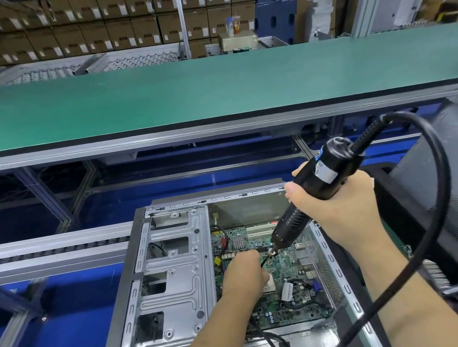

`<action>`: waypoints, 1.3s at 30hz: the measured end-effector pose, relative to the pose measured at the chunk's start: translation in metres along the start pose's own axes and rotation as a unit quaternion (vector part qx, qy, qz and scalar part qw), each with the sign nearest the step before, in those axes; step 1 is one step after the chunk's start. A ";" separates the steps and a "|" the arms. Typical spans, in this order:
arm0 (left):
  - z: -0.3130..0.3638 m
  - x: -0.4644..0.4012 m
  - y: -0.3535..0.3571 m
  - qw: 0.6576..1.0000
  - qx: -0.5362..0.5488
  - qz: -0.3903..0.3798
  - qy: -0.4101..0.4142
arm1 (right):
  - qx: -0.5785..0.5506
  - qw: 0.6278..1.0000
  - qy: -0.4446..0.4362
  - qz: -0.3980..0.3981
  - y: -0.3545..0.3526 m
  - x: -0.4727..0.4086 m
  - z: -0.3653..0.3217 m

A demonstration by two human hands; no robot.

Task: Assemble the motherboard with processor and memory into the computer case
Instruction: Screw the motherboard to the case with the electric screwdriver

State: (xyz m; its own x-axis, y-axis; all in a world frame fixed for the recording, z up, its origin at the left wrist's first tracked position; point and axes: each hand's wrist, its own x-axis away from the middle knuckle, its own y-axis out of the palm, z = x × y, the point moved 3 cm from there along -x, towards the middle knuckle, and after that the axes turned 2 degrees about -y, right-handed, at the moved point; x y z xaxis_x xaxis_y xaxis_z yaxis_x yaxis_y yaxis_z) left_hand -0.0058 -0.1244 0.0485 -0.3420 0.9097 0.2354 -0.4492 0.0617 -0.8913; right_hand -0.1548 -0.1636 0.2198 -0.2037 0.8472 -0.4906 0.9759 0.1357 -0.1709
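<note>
Inside the computer case [179, 292], right hand [336, 211] grips the electric screwdriver [307, 197]; left hand [244, 277] fingers pinch its bit just above the motherboard [289, 256]

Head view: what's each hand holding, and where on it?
Right hand grips the electric screwdriver around its black body, below the cord end. Left hand pinches the driver bit near its tip, over the motherboard.

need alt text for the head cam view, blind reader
A person's right hand grips a corded black electric screwdriver, its bit angled down onto a motherboard inside an open computer case. The left hand steadies the bit near its tip.
</note>
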 end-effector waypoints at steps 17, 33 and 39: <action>0.000 -0.002 0.002 1.000 -0.021 -0.003 0.007 | 0.007 1.000 -0.010 0.004 -0.003 0.000 -0.003; -0.001 -0.004 0.003 1.000 -0.013 0.000 0.009 | 0.015 1.000 -0.025 -0.012 0.000 0.000 -0.005; -0.003 -0.005 0.005 1.000 -0.007 0.007 0.012 | 0.000 1.000 -0.011 -0.013 0.001 0.000 -0.004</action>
State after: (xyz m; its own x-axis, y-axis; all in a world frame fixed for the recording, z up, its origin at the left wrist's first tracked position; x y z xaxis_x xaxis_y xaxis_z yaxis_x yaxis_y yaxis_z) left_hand -0.0041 -0.1271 0.0420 -0.3274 0.9203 0.2142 -0.4335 0.0551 -0.8995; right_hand -0.1540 -0.1614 0.2227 -0.2299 0.8323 -0.5043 0.9704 0.1566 -0.1840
